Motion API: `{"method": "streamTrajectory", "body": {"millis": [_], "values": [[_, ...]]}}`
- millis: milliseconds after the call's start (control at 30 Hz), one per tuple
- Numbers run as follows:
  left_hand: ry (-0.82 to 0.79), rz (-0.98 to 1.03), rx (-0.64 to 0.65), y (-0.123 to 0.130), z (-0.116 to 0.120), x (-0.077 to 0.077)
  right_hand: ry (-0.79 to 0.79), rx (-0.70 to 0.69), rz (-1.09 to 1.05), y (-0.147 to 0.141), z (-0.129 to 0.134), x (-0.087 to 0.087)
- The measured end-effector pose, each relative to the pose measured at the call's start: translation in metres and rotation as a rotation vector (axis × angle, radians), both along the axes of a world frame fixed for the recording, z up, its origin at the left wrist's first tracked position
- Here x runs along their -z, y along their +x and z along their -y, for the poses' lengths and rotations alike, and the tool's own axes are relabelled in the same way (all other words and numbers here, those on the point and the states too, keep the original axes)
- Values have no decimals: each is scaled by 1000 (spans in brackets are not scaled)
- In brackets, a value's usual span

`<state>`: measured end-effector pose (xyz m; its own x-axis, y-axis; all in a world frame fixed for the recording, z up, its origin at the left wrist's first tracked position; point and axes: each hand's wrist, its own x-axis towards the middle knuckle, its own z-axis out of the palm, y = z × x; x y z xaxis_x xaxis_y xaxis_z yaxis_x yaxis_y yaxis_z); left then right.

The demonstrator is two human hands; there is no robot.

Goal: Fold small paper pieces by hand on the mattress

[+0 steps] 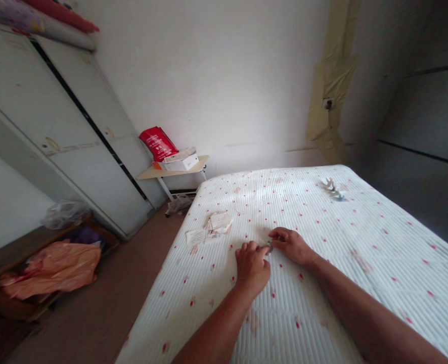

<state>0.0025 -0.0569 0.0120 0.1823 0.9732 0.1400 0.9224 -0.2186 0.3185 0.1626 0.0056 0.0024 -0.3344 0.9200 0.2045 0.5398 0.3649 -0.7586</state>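
White ribbed mattress [284, 303] with small red spots carries everything you're handling. Two hands on it, both yours: left hand [252, 265], right hand [294, 246]. One small grey piece [270, 247] sits between them, nearer the mattress's left edge than its right, well in from the far edge. That's your part.

Left: one finger out, its tip at the piece, the others bent with knuckles up. Right: fingers curled, tips down just beside the piece. Can't tell whether either one is actually pinching it; too small and partly covered.

Also on the mattress: one loose pile of paper slips [218, 225] toward the left edge, overlapping, so no exact count. Printed lines on them, too small to read. One cluster of small grey-white pieces [333, 188] near the far right corner; more than one, can't separate them for a count.

Off the mattress, past its far left corner: one side table [148, 174]. On it, one white box [182, 162] and one red bag [158, 143]. Bag has several rows of white lettering, not legible from here; no brand I can confirm. Box has a small dark mark, also unreadable.

Far wall: one socket [328, 103] over yellowish tape [336, 76]. Left side, low: one orange plastic bag [57, 268].
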Motion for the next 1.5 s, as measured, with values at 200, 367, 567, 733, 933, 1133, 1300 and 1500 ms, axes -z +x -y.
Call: {"method": "streamTrajectory", "body": {"millis": [200,367,567,733,933,1133,1300,1500], "values": [[-109,-4,81,-11,-19,-4,110,-132,-94,7,14,4],[-170,-4,139,-17,-32,-4,150,-169,7,4,25,-4],[-314,-7,208,-22,-47,-9,234,-148,285,-2,32,-8],[-438,48,238,-23,-55,-15,304,-151,366,-5,32,-3],[-456,67,205,-23,-54,-18,282,-158,393,-7,37,-3],[-387,74,228,-24,-54,-9,221,-93,167,0,42,0],[-370,69,238,-24,-54,-6,237,-67,289,-1,42,1],[-338,23,233,-22,-49,-8,264,-183,319,-1,46,-2]]}}
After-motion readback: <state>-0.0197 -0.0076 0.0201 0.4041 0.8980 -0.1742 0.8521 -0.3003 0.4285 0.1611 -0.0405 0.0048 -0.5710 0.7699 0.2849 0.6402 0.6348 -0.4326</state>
